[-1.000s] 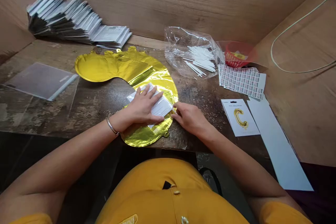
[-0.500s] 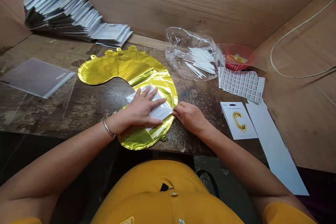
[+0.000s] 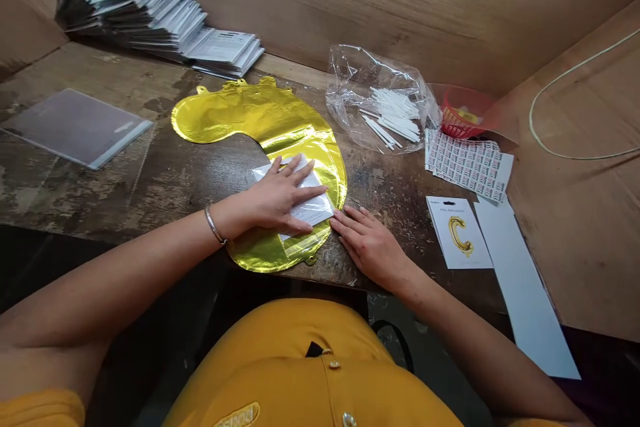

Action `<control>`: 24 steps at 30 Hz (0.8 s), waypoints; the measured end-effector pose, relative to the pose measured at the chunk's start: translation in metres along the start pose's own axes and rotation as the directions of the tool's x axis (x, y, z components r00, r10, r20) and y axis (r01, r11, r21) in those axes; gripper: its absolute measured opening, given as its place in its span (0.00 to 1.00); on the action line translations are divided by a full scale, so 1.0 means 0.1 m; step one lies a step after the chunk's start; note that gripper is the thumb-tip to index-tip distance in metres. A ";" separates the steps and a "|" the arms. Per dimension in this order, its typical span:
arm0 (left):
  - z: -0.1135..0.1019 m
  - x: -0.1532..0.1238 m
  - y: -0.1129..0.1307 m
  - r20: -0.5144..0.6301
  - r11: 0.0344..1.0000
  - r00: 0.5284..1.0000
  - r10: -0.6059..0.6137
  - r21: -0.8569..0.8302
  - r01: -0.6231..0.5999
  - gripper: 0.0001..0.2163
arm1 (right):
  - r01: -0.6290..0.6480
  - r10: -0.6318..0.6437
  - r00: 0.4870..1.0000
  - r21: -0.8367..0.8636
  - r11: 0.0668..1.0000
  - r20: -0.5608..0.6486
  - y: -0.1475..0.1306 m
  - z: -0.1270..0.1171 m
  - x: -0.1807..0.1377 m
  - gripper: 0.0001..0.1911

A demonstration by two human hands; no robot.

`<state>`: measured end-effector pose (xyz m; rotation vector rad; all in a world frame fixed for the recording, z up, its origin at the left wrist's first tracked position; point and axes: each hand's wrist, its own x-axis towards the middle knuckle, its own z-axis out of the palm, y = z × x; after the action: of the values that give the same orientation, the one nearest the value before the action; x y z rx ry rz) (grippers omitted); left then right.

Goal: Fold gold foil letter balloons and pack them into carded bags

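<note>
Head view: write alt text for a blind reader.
A left hand lies spread on a white packet atop a gold foil balloon, the right hand at the packet's edge, on a wooden table. Beyond sit stacked packets, a bag of white sticks and a red basket.

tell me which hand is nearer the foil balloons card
Right. The right hand lies left of the card, apart from it; the left hand is farther left, spread on the clear packet.
</note>
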<state>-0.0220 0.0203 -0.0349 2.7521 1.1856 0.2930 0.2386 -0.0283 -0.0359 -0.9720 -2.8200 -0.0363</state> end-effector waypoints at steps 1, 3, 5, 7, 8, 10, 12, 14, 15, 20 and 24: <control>-0.01 -0.06 0.06 -0.048 1.000 0.999 -0.006 0.012 0.007 0.36 | -0.015 0.015 1.000 -0.038 0.999 0.002 -0.04 0.02 -0.02 0.19; -0.01 -0.27 0.18 -0.128 0.999 0.992 -0.013 0.027 0.017 0.25 | -0.037 0.038 0.999 -0.090 0.995 0.002 -0.13 0.02 -0.05 0.20; 0.04 -0.53 0.29 -0.172 1.000 0.985 0.001 0.021 0.003 0.14 | -0.050 0.048 0.999 -0.102 0.994 -0.018 -0.21 -0.02 -0.03 0.19; 0.11 -0.76 0.35 -0.212 1.000 0.977 0.023 0.005 -0.022 0.12 | -0.044 0.039 0.996 -0.064 0.997 -0.085 -0.26 -0.08 0.02 0.16; 0.14 -0.85 0.36 -0.232 1.000 0.972 0.026 -0.003 -0.027 0.13 | -0.029 0.026 0.991 -0.021 0.999 -0.130 -0.26 -0.10 0.05 0.14; 0.20 -0.93 0.36 -0.256 1.000 0.967 0.011 -0.011 -0.015 0.13 | 0.007 0.011 0.981 0.091 0.996 -0.196 -0.22 -0.11 0.13 0.11; 0.23 -0.92 0.36 -0.257 1.000 0.966 -0.015 -0.020 0.010 0.12 | 0.008 0.035 0.977 0.201 0.980 -0.209 -0.15 -0.09 0.19 0.09; 0.23 -0.86 0.35 -0.262 0.999 0.965 -0.021 -0.039 0.012 0.12 | -0.025 0.074 0.982 0.268 0.963 -0.176 -0.09 -0.09 0.23 0.09; 0.23 -0.84 0.36 -0.267 0.998 0.964 -0.015 -0.056 0.000 0.13 | -0.040 0.084 0.985 0.274 0.961 -0.150 -0.09 -0.11 0.25 0.09; 0.22 -0.79 0.37 -0.285 0.987 0.958 -0.020 -0.158 -0.026 0.13 | 0.026 0.003 0.996 0.320 0.947 -0.091 -0.29 -0.17 0.42 0.09; 0.21 -0.81 0.33 -0.294 0.964 0.956 -0.024 -0.258 -0.056 0.13 | 0.005 0.025 0.998 0.473 0.881 -0.057 -0.42 0.01 0.55 0.02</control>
<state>-0.0484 -0.0626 -0.0595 2.5443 1.0900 0.8263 0.1698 -0.0278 -0.0265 -0.8461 -2.5709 0.5866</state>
